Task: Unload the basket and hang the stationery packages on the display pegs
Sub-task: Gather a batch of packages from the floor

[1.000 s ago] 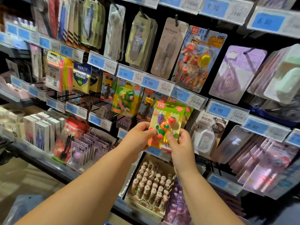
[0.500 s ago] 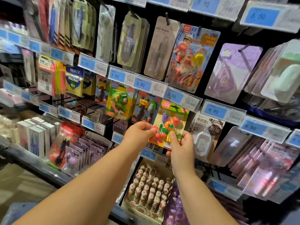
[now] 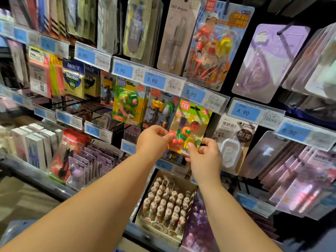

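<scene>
fruit eraser pack point(image 3: 189, 128) held up flat vs display, top edge just under rightmost 3.90 price tag point(image 3: 194, 94). l hand point(image 3: 152, 140) grip pinching pack's left edge, thumb on front. r hand point(image 3: 205, 157) grip pinching its bottom right corner. can't tell if hang hole is on peg. well below tag: open box of figure erasers point(image 3: 167, 202). below-right of tag: white eraser pack point(image 3: 231, 142).
</scene>
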{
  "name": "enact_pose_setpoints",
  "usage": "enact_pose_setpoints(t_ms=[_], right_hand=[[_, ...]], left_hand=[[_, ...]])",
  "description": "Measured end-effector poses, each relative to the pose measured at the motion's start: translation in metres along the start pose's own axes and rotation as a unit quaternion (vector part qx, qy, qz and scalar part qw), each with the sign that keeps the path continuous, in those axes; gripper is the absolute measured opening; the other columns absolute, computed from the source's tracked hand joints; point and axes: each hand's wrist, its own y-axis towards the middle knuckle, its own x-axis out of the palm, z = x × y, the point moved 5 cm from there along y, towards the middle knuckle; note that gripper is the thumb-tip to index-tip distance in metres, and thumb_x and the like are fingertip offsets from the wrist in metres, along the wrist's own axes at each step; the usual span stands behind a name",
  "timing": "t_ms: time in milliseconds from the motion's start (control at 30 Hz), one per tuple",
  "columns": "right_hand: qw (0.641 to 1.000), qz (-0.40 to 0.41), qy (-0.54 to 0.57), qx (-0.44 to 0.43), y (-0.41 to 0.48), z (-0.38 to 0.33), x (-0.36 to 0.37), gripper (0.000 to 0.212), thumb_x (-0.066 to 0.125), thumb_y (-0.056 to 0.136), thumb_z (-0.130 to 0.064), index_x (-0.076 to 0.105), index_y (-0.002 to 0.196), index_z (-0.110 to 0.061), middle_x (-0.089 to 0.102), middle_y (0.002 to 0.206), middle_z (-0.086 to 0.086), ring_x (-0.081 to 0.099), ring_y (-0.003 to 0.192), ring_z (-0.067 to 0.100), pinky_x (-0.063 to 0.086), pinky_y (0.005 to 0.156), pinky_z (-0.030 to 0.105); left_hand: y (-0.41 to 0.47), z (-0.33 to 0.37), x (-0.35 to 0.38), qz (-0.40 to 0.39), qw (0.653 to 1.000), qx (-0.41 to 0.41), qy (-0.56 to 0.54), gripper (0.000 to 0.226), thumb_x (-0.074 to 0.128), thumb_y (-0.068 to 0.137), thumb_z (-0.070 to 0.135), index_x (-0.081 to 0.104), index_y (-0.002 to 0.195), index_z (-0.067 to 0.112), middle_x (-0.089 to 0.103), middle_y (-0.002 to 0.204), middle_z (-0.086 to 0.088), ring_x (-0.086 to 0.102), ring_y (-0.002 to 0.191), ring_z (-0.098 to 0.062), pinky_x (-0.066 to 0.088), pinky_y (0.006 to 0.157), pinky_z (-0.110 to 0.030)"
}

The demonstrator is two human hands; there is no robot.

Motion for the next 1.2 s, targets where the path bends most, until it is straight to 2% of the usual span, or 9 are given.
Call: enact_pose_setpoints(t_ms=[200,300,400,567,700,833,967,1133,1200], right_hand=[[0.997,-0.027,-0.071,-0.017,-0.008,0.000,-0.014,0.040,0.065,0.092,-0.029,0.055,0.128,-0.017,0.068,0.105,0.001,0.067,0.089,0.015,0.050,0.071,0.021],[0.996,-0.041,-0.072,-0.017,-0.014,-0.002,-0.018,0.035,0.065,0.092,-0.028,0.058,0.124,-0.016,0.070,0.097,-0.003,0.069,0.087,0.017,0.055,0.078,0.034],[0.992,-0.047,-0.116,-0.033,-0.026,-0.001,-0.025,0.036,0.065,0.090,-0.028,0.053,0.124,-0.022,0.067,0.090,-0.012,0.064,0.084,0.003,0.046,0.069,0.022],[0.989,-0.080,-0.121,-0.037,-0.052,0.016,-0.025,0.019,0.066,0.082,-0.021,0.052,0.088,-0.033,0.067,0.072,-0.006,0.069,0.074,0.015,0.057,0.074,0.038],[0.959,-0.190,-0.212,-0.005,-0.099,0.054,0.008,0.017,0.070,0.082,-0.019,0.056,0.077,-0.026,0.055,0.062,-0.010,0.060,0.065,0.010,0.043,0.063,0.015],[0.860,-0.372,-0.285,0.202,-0.177,0.154,0.039,0.024,0.071,0.084,-0.023,0.052,0.069,-0.025,0.056,0.067,-0.007,0.059,0.074,0.020,0.049,0.070,0.029],[0.726,-0.475,-0.381,0.319,-0.241,0.251,0.055,0.030,0.061,0.092,-0.040,0.061,0.083,-0.011,0.061,0.082,0.008,0.060,0.078,0.023,0.044,0.062,0.023],[0.722,-0.359,-0.347,0.479,-0.297,0.312,0.050,0.062,0.075,0.080,-0.042,0.055,0.124,-0.003,0.057,0.099,0.009,0.056,0.084,0.022,0.043,0.053,0.022],[0.726,-0.343,-0.345,0.487,-0.310,0.321,0.054,0.070,0.075,0.080,-0.041,0.047,0.131,-0.004,0.058,0.120,0.011,0.059,0.104,0.025,0.048,0.071,0.026]], left_hand=[[-0.007,-0.004,-0.001,0.012,1.000,0.014,0.014,0.019,0.068,0.090,0.038,0.059,0.083,0.022,0.059,0.075,0.010,0.054,0.070,-0.007,0.037,0.055,-0.023],[-0.016,-0.011,-0.007,0.015,1.000,0.014,-0.012,0.018,0.069,0.089,0.032,0.060,0.097,0.018,0.058,0.079,0.008,0.057,0.078,-0.014,0.042,0.065,-0.028],[-0.032,-0.022,-0.017,0.010,0.999,0.031,-0.019,0.017,0.069,0.089,0.030,0.060,0.098,0.020,0.060,0.082,0.007,0.060,0.079,-0.016,0.049,0.070,-0.031],[-0.073,-0.075,-0.022,-0.020,0.999,0.030,0.015,0.012,0.068,0.089,0.029,0.058,0.095,0.026,0.058,0.078,0.010,0.053,0.069,-0.001,0.039,0.060,-0.015],[-0.113,-0.156,-0.004,-0.118,0.989,-0.021,0.087,0.014,0.071,0.086,0.023,0.058,0.092,0.025,0.057,0.071,0.012,0.056,0.070,-0.010,0.035,0.063,-0.023],[-0.161,-0.253,0.009,-0.265,0.936,-0.101,0.208,0.017,0.072,0.085,0.022,0.063,0.100,0.018,0.064,0.083,0.004,0.064,0.083,-0.019,0.042,0.069,-0.026],[-0.200,-0.315,0.001,-0.353,0.865,-0.120,0.336,0.018,0.062,0.084,0.042,0.066,0.092,0.027,0.064,0.095,0.000,0.063,0.101,-0.026,0.042,0.073,-0.028],[-0.212,-0.357,-0.005,-0.409,0.764,-0.082,0.493,0.042,0.056,0.090,0.040,0.051,0.129,0.024,0.052,0.131,-0.007,0.046,0.121,-0.030,0.037,0.101,-0.035],[-0.214,-0.370,-0.008,-0.415,0.754,-0.094,0.500,0.053,0.063,0.085,0.042,0.046,0.132,0.025,0.049,0.132,-0.005,0.044,0.121,-0.029,0.038,0.103,-0.036]])
